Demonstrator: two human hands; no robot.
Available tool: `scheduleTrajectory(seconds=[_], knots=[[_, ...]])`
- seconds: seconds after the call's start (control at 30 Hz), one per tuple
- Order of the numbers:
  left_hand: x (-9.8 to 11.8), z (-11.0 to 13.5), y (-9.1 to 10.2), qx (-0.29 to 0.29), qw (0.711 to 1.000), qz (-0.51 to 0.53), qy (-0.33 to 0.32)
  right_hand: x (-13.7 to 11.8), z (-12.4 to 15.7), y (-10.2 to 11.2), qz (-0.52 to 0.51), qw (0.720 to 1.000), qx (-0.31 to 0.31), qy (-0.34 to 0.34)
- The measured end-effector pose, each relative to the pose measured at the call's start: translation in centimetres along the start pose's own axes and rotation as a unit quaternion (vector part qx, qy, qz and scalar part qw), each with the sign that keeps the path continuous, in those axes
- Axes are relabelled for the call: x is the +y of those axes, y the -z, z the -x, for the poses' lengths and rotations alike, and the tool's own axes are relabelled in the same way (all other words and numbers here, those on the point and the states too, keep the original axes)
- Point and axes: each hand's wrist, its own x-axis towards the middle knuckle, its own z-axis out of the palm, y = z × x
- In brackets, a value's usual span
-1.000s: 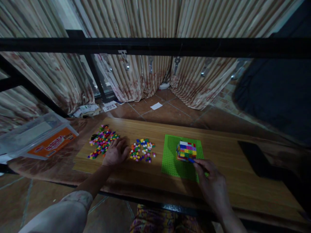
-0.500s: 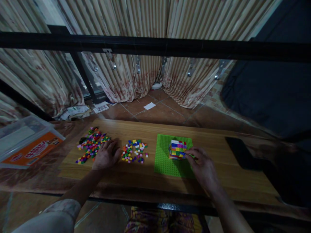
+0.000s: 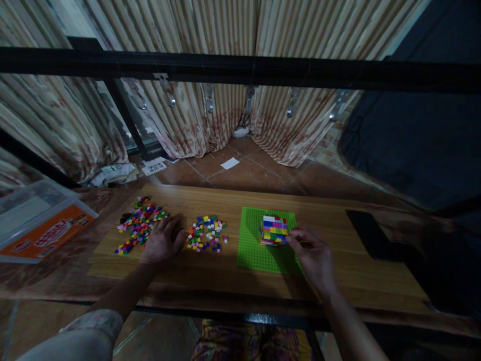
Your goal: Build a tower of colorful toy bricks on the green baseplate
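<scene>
A small block built of multicoloured toy bricks (image 3: pixel 274 230) stands on a green studded baseplate (image 3: pixel 250 250). My right hand (image 3: pixel 313 253) is at the block's right side, thumb and forefinger pinched together at its edge. Whatever lies between those fingertips is too small to make out. My left hand (image 3: pixel 164 240) rests palm down on the wooden board, fingers slightly bent and thumb apart, holding nothing that shows. It lies between a large pile of loose bricks (image 3: pixel 139 225) and a smaller scatter of bricks (image 3: pixel 206 233), partly covering the large pile's right edge.
A clear plastic box with an orange label (image 3: pixel 48 230) stands at the left. Toward the right end of the wooden board (image 3: pixel 210 281) lies a dark flat object (image 3: pixel 372 235). A black bar (image 3: pixel 240 70) crosses in front of striped curtains (image 3: pixel 210 30). Papers lie on the tiled floor.
The right fingertips have drawn in slightly at the block's right edge. My left hand stays in place; the whole view has shifted a little.
</scene>
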Motion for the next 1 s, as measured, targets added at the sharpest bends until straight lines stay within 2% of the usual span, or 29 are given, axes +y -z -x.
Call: scheduleTrajectory(seconds=[0.37,0.57,1.0], knots=[[-0.3,0.1,-0.3,0.001,1.000,-0.010,0.000,0.6,0.5,-1.1,-0.035,0.997,0.028,-0.064],[-0.1,0.1,-0.2,-0.001,1.000,-0.009,0.000,0.5,0.1,-2.3,-0.081,0.991,0.013,-0.101],[-0.3,0.1,-0.3,-0.003,1.000,-0.009,-0.001,-0.6,0.1,-2.7,-0.083,0.991,0.019,-0.099]])
